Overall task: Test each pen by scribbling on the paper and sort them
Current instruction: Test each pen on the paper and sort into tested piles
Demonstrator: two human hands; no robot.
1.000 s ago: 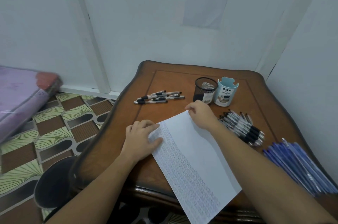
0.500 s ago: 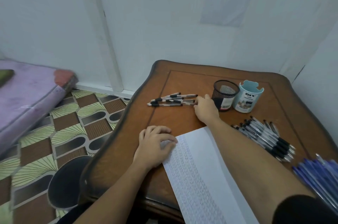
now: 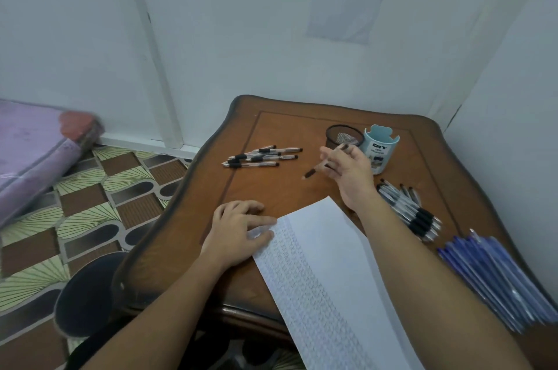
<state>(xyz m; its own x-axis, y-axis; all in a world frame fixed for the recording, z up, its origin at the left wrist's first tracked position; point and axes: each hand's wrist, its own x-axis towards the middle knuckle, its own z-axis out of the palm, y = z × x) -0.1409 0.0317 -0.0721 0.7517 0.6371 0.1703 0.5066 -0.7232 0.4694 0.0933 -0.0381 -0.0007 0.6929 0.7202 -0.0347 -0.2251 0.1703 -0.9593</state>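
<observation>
Starting nearest the wearer, the paper [image 3: 326, 264] is laid slantwise on the table [image 3: 287, 188] and is pinned at its far-left corner by the left hand [image 3: 238, 230], fingers flat and slightly spread. Blue pens [image 3: 498, 276] are stacked at the right edge, with a black-grip pile [image 3: 413, 212] laid just beyond. Further out, one pen [image 3: 320, 167] is held above the wood by the right hand [image 3: 350, 170], tip pointing down-left. It is pinched among loosely parted fingers, and the exact grip is blurred. The pen is judged light, stiff and smooth-barrelled, so it is best taken at the rubber grip. A small pen group [image 3: 259, 156] is laid far left, with a mesh cup [image 3: 344, 135] and a blue holder [image 3: 382, 149] stood behind the hand.
</observation>
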